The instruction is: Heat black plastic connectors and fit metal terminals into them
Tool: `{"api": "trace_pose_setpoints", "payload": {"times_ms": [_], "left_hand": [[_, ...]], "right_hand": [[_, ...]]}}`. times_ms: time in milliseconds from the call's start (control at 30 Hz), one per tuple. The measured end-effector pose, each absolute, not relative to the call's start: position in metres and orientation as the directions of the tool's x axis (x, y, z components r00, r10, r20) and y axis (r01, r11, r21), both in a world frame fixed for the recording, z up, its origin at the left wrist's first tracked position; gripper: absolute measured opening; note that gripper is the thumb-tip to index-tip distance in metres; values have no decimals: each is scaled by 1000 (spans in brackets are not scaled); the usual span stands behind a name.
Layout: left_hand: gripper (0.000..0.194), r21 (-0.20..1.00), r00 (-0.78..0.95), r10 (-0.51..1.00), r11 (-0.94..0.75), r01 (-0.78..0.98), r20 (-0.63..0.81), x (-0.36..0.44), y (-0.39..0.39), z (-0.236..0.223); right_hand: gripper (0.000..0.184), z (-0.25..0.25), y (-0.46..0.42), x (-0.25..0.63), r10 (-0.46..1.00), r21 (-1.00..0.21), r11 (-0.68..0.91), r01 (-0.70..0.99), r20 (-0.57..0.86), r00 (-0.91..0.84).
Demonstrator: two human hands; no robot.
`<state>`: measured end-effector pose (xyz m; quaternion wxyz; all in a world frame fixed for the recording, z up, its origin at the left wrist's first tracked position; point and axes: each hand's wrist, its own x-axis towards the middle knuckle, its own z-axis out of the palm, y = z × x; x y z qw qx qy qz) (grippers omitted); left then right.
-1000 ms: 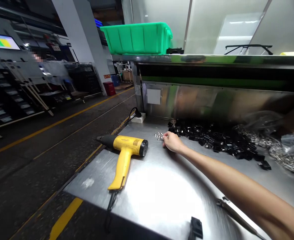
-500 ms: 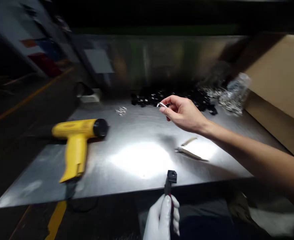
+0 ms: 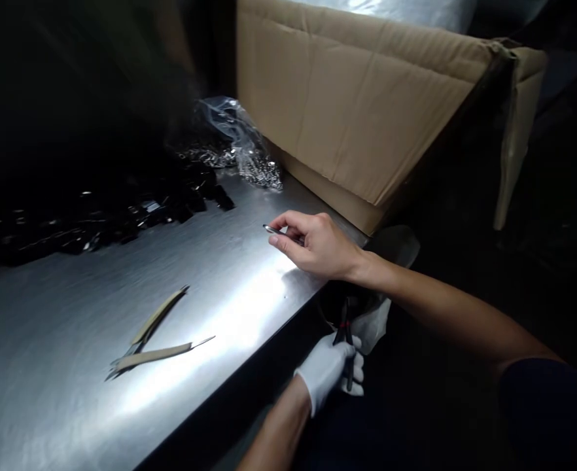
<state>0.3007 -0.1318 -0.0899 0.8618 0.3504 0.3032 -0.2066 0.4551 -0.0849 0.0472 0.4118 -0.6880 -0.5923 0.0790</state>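
My left hand [image 3: 325, 366], in a white glove, is closed around the dark handles of a pair of pliers [image 3: 345, 329] with red near the joint. It is below the table's front edge. Whether anything sits in the dark jaws cannot be made out. Bare, my right hand [image 3: 318, 245] pinches a small thin metal piece [image 3: 273, 229] between thumb and fingers, above the right end of the metal table [image 3: 67, 307]. Another pair of pliers [image 3: 156, 354] with tan-covered handles lies spread on the tabletop to the left.
Black shiny parts [image 3: 122, 219] lie heaped along the back of the table. A clear plastic bag [image 3: 242, 134] of small shiny metal pieces stands beside a large cardboard box [image 3: 347, 98]. A pale translucent bag [image 3: 374, 327] hangs below the table's right end.
My view has swung right, so the yellow heat gun is out of sight. Both hands have shifted toward the table's right end. The black block seen at the left-hand pliers' tip no longer shows.
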Motion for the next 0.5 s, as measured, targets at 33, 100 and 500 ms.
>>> {"api": "trace_pose_setpoints", "payload": {"times_ms": [33, 100, 500], "left_hand": [[31, 416, 718, -226, 686, 597, -658, 315, -127, -95], [42, 333, 698, -340, 693, 639, -630, 334, -118, -103], [26, 548, 779, -155, 629, 552, -608, 297, -132, -103]], "right_hand": [[17, 44, -87, 459, 883, -663, 23, 749, 364, 295], [17, 39, -87, 465, 892, -665, -5, 747, 335, 305], [23, 6, -68, 456, 960, -533, -36, 845, 215, 177]]}}
